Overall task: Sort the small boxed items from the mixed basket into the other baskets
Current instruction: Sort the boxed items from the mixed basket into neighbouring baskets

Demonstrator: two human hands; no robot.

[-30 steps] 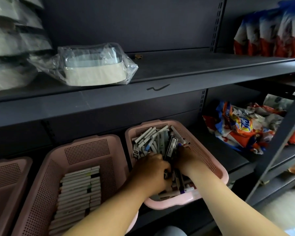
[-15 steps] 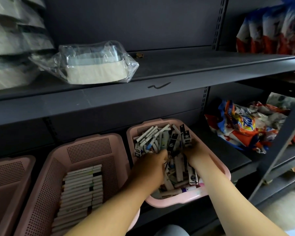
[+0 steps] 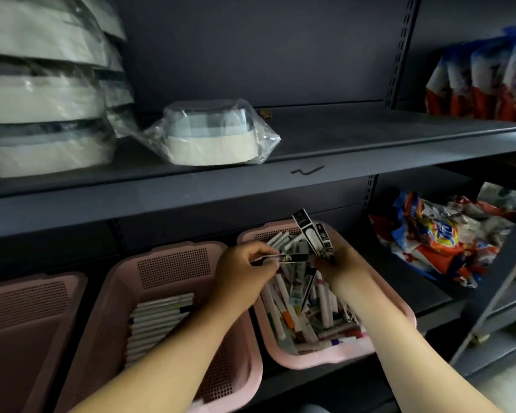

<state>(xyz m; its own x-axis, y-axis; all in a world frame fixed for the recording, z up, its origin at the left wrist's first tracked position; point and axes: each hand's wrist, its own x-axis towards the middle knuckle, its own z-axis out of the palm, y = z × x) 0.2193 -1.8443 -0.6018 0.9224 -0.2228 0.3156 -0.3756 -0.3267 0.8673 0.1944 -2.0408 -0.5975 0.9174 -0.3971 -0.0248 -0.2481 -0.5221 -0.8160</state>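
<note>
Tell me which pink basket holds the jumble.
The rightmost basket: its contents lie heaped at all angles. The middle basket holds a neat row of boxes; the leftmost basket shows none.

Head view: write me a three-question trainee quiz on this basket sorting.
1. True or false: the left hand pinches a black box.
2. Which holds neatly stacked white boxes? A left basket, B middle basket, C right basket.
3. Fill in: the right hand grips a fan of boxes above the ___ basket.
Key: 1 true; 2 B; 3 mixed basket.
</note>
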